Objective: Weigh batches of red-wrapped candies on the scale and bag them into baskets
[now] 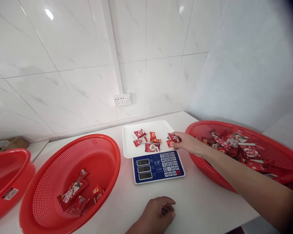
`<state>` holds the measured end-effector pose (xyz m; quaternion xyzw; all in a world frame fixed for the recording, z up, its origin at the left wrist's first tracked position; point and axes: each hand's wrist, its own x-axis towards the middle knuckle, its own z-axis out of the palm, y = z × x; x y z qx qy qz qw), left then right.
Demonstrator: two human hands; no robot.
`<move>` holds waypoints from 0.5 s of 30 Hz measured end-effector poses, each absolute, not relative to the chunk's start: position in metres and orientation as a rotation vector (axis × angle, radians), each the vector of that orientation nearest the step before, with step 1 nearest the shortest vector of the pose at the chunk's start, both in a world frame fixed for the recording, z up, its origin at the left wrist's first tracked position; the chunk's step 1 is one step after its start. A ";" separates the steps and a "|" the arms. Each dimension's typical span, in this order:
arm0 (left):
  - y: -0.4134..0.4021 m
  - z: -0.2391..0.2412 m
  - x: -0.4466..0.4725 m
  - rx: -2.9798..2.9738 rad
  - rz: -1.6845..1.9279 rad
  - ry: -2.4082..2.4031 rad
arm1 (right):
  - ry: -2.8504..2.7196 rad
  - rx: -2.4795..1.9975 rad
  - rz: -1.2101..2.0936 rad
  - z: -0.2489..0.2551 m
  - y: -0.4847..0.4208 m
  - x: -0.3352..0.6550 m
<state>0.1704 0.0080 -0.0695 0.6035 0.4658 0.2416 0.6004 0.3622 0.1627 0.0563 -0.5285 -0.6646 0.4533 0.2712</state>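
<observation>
My right hand (185,142) reaches over the right edge of the white scale tray (129,144), its fingers pinched on a red candy packet (174,137). Several red candy packets (148,141) lie on the tray. The scale's blue keypad panel (158,166) faces me below the tray. My left hand (158,214) rests on the white table near the front edge, fingers curled loosely, holding nothing that I can see. A red mesh basket (271,154) on the right holds many red candy packets.
A second red mesh basket (63,156) left of the scale holds a few candy packets (75,193). A red plastic tub (7,175) stands at the far left. A wall socket (122,99) sits on the tiled wall behind the scale.
</observation>
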 end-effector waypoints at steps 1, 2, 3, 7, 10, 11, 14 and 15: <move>0.008 -0.070 0.170 1.402 0.564 1.079 | -1.805 -1.435 1.199 0.058 0.159 0.363; 0.008 -0.071 0.170 1.402 0.560 1.072 | -1.825 -1.446 1.172 0.060 0.155 0.364; 0.008 -0.071 0.170 1.397 0.549 1.062 | -1.847 -1.457 1.145 0.062 0.151 0.366; 0.010 -0.074 0.169 1.384 0.499 1.040 | -1.873 -1.529 0.981 0.069 0.135 0.381; 0.010 -0.073 0.170 1.385 0.508 1.065 | -1.856 -1.633 0.820 0.072 0.127 0.400; 0.010 -0.072 0.170 1.391 0.520 1.078 | -1.841 -1.681 0.779 0.072 0.125 0.408; 0.008 -0.068 0.170 1.424 0.549 1.104 | -1.753 -1.825 0.688 0.066 0.121 0.432; 0.008 -0.067 0.171 1.430 0.546 1.106 | -1.722 -1.858 0.686 0.064 0.120 0.439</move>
